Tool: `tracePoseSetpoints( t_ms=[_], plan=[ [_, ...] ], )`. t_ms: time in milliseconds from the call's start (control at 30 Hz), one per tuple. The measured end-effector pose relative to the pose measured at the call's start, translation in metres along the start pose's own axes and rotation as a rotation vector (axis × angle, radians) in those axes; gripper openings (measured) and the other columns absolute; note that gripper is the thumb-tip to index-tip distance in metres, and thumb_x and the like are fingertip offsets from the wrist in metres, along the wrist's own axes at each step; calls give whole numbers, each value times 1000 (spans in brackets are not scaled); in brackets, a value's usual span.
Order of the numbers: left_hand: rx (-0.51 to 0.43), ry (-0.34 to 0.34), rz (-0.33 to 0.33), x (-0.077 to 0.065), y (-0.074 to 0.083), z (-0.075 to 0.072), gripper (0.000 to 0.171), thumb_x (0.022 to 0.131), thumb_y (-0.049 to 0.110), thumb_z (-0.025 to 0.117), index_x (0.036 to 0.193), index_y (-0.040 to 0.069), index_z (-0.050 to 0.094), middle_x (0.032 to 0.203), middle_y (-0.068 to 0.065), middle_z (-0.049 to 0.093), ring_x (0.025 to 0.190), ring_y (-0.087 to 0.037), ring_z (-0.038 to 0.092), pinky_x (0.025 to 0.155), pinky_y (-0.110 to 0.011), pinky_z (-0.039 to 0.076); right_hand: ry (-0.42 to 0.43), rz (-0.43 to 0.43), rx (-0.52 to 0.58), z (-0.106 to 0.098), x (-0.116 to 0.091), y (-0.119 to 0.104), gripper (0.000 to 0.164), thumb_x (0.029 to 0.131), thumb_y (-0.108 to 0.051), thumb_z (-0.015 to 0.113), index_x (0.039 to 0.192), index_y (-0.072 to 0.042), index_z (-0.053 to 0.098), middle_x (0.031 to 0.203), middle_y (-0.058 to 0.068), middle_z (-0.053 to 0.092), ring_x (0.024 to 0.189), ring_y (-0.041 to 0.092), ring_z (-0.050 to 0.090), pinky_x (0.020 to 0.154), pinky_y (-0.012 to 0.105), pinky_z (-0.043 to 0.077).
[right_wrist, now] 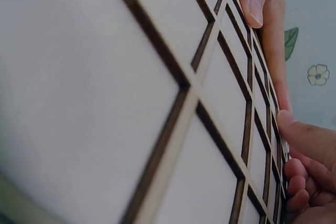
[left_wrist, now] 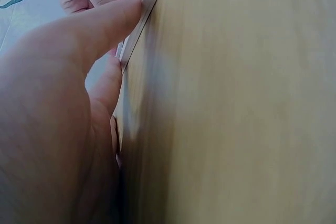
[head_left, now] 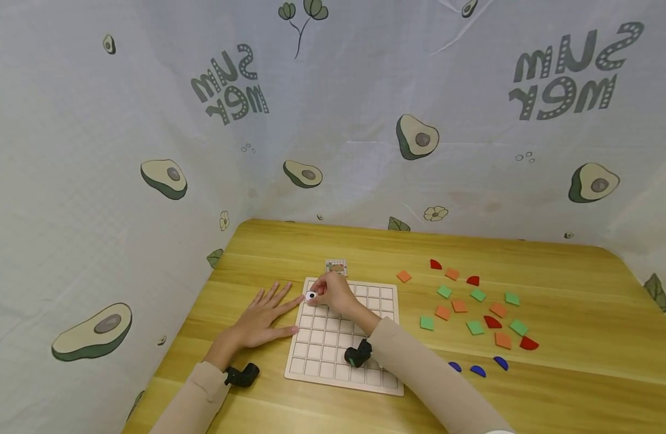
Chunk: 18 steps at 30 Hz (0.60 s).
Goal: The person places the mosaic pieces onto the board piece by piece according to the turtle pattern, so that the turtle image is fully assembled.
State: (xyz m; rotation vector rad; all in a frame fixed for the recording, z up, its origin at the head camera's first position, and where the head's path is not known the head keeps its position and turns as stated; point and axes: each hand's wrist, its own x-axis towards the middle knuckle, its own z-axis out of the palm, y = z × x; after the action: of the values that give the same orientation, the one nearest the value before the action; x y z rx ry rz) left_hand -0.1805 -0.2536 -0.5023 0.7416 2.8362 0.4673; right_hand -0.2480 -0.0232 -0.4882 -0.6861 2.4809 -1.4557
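A pale wooden grid board (head_left: 311, 366) with square cells lies on the table. My right hand (head_left: 334, 294) is over its far left corner, pinching a small white piece with a black dot (head_left: 311, 296) between thumb and fingers. In the right wrist view this right hand (right_wrist: 312, 166) is low at the right, and the piece cannot be made out. My left hand (head_left: 261, 319) lies spread on the table, thumb and forefinger touching the board's left edge. The left wrist view shows the left thumb (left_wrist: 105, 30) against that edge.
Behind the board lies a small printed card (head_left: 336, 265). To the right are scattered orange squares (head_left: 459, 306), green squares (head_left: 475, 327), red quarter-circles (head_left: 492, 322) and blue half-circles (head_left: 478, 371). A patterned white cloth (head_left: 354, 150) hangs around the wooden table (head_left: 571, 289).
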Motion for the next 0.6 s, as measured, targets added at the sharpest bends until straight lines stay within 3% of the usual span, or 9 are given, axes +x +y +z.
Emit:
tracePoseSetpoints(
  t_ms=[333, 600],
  plan=[
    [-12, -7, -7, -1, 1, 0, 70, 98, 62, 46, 159, 35, 23, 167, -4, 3, 151, -31, -3, 118, -58, -1, 7, -15, 82, -9, -4, 3, 21, 79, -2, 84, 96, 5, 74, 78, 8, 60, 66, 13, 49, 59, 22, 43],
    [-10, -2, -4, 0, 2, 0, 71, 98, 62, 46, 159, 35, 22, 166, -6, 4, 151, -33, -3, 118, -59, -1, 22, -32, 138, -33, -7, 9, 22, 83, -2, 80, 101, 7, 74, 78, 6, 62, 68, 13, 50, 61, 21, 43]
  ],
)
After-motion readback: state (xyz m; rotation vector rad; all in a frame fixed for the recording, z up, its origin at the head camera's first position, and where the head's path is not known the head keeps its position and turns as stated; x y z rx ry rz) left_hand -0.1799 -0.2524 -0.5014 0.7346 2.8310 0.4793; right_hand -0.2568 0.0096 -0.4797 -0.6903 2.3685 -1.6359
